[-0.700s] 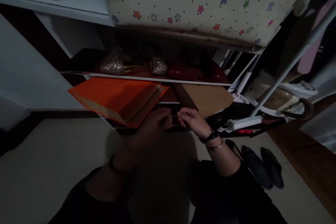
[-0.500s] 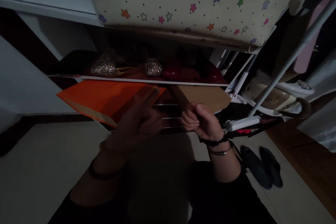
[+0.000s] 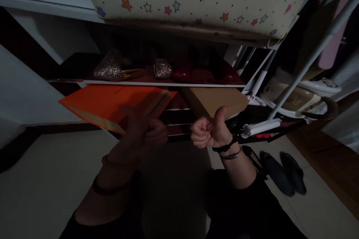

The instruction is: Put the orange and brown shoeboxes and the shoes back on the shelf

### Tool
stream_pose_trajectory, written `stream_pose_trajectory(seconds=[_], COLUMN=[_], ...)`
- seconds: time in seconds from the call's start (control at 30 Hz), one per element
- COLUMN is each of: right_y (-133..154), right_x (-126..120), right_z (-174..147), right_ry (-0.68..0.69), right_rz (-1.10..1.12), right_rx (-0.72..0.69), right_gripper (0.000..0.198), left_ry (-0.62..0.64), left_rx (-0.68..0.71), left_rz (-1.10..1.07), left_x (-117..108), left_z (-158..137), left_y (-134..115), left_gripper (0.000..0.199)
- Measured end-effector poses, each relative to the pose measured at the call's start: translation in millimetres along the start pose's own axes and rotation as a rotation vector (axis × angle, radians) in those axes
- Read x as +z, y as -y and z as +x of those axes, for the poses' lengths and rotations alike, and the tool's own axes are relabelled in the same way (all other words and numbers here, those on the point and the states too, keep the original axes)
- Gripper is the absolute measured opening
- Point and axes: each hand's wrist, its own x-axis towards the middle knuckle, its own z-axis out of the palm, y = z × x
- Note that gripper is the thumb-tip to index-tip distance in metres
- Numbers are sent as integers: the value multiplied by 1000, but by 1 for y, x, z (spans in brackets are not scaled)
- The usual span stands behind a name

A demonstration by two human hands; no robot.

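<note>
My left hand (image 3: 146,134) is curled into a fist with the thumb up, in shadow in front of an orange box (image 3: 112,104) on the low shelf. My right hand (image 3: 209,132) is also a fist with its thumb raised, holding nothing, just below a brown cardboard box (image 3: 221,101). Bracelets circle the right wrist. The two fists are a hand's width apart, in front of the dark shelf rails (image 3: 179,119).
A shelf (image 3: 157,83) above holds glittery shoes (image 3: 110,70) and red shoes (image 3: 193,75). A star-patterned cover (image 3: 196,0) hangs over it. White rack bars (image 3: 297,82) and a pale appliance (image 3: 294,101) stand right. Dark slippers (image 3: 283,177) lie on the tiled floor.
Both hands drew back from the lower shelf rails, closed into fists and raised their thumbs. The view shifted slightly up.
</note>
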Motion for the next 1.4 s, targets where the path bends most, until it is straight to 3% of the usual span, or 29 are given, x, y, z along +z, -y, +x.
stream_pose_trajectory(seconds=[0.3,0.83,0.97,1.07,1.23,1.3,1.4], right_y=[4,5,5,9,25,30,32], right_x=[3,4,8,24,42,32,5], right_z=[0,-6,-6,-9,-29,-42,-64], right_ry=[16,-15,-77,-331,-1060,-1197,-1262], right_rz=[4,7,-63,-339,-1221,-1436,-1700], right_rx=[-12,-19,-34,-104,-377,-454,-431], right_gripper=[81,81,79,70,30,32,56], left_ry=[63,33,29,-76,-451,-590,-768], left_rx=[14,-2,8,69,67,-41,-261], left_rz=[-38,-53,-83,-124,-241,-303,-308], left_x=[3,5,6,8,12,14,22], left_z=[2,5,5,6,22,36,57], left_y=[5,10,12,12,31,51,87], left_gripper=[88,87,86,80,28,15,26])
